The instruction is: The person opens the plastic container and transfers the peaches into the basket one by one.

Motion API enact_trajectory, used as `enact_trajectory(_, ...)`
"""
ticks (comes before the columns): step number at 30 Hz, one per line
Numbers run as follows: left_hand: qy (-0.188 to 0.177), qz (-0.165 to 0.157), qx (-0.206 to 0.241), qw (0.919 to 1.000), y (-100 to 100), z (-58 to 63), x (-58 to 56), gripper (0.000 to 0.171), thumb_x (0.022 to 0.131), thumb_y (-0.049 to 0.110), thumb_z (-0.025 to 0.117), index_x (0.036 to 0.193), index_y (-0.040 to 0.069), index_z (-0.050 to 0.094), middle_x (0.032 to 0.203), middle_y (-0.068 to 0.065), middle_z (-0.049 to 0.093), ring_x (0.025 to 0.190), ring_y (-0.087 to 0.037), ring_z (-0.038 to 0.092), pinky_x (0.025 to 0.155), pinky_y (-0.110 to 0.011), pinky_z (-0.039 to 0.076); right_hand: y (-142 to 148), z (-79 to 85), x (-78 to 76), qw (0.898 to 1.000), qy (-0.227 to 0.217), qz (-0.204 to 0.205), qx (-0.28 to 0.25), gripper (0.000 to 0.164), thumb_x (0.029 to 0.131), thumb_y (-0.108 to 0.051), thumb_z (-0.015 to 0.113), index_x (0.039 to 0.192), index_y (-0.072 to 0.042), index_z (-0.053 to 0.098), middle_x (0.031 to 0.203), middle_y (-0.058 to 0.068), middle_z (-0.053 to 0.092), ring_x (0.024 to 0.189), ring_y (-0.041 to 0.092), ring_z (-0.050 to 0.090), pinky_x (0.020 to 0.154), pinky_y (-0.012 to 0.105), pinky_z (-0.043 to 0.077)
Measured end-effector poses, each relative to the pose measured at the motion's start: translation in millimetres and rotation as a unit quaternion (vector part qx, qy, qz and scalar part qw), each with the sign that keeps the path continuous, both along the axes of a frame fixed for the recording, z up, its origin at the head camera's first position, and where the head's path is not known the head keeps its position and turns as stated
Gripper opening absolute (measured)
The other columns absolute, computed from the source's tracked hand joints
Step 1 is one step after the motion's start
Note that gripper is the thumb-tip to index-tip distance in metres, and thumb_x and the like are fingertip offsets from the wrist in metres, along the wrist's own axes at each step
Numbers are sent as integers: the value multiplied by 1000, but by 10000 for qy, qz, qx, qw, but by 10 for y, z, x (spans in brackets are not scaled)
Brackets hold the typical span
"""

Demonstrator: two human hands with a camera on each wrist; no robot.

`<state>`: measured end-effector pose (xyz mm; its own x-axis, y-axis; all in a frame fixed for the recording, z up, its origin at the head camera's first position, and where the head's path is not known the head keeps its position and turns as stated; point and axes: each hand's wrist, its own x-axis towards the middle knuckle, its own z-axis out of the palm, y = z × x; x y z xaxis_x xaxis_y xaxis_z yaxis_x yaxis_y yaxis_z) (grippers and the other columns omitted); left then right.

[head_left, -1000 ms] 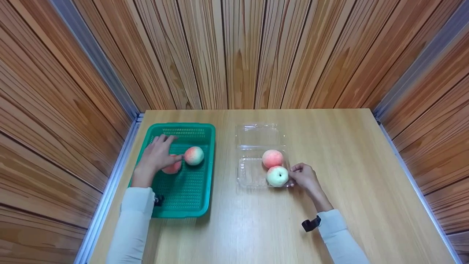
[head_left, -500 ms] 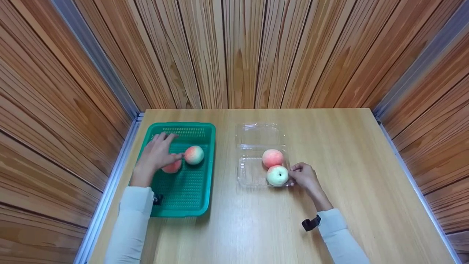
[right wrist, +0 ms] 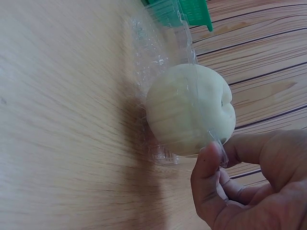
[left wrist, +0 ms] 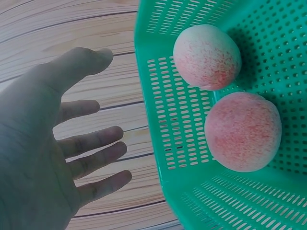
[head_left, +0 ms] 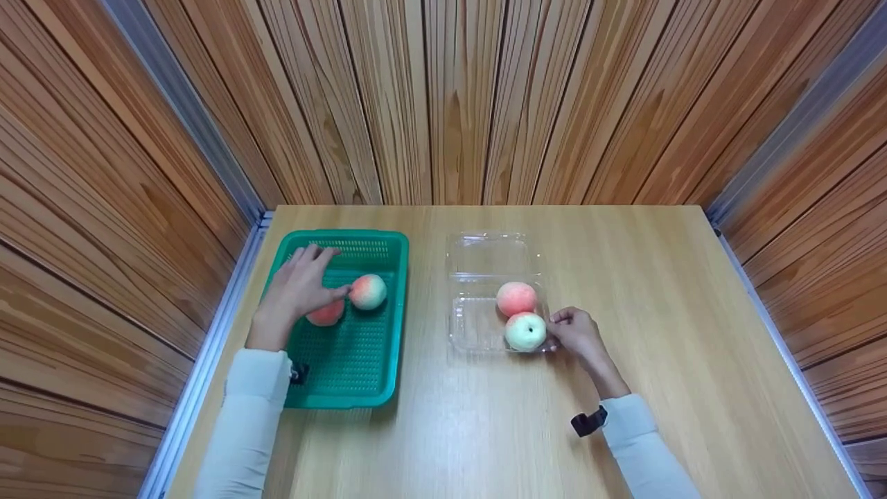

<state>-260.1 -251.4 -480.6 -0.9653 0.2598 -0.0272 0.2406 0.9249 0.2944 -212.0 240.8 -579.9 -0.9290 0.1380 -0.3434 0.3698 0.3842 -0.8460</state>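
Spread over the left part of the green basket (head_left: 346, 374) is my left hand (head_left: 299, 287), its fingers apart and holding nothing. Under it lies a reddish peach (head_left: 326, 315), partly covered by the hand. Another peach (head_left: 367, 292), pink and pale, lies beside the thumb. In the left wrist view the open hand (left wrist: 43, 143) is apart from both peaches. My right hand (right wrist: 259, 177) pinches the edge of a clear plastic clamshell box (right wrist: 168, 52) between thumb and fingers. Inside the box sit a pink peach (head_left: 516, 299) and a pale peach (head_left: 526, 332), touching each other.
The box's clear lid (head_left: 492, 253) lies folded back, away from the person. A wooden table (head_left: 443, 430) carries the basket and box. Slatted wooden walls (head_left: 457, 104) stand behind and at both sides.
My left hand has shifted very slightly away from the person and to the right, still above the basket. The right hand and the peaches stay in place.
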Motion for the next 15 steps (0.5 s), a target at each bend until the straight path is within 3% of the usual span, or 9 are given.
enact_trajectory(8, -1, -30, 32, 10000, 48, 55, -8, 76, 96, 49, 73, 158, 12, 48, 157, -25, 46, 144, -48, 44, 117, -70, 39, -4, 24, 0, 9999, -100, 3, -11, 15, 100, -5, 65, 109, 6, 60, 82, 4, 59, 66, 14, 62, 62, 29, 54)
enact_trajectory(15, 13, -31, 30, 10000, 76, 69, -7, 76, 96, 46, 75, 158, 12, 48, 156, -25, 47, 142, -47, 45, 114, -70, 41, -16, 36, 0, 9999, -151, -3, 22, 16, 100, -5, 65, 110, 6, 60, 83, 5, 60, 66, 14, 63, 63, 30, 55)
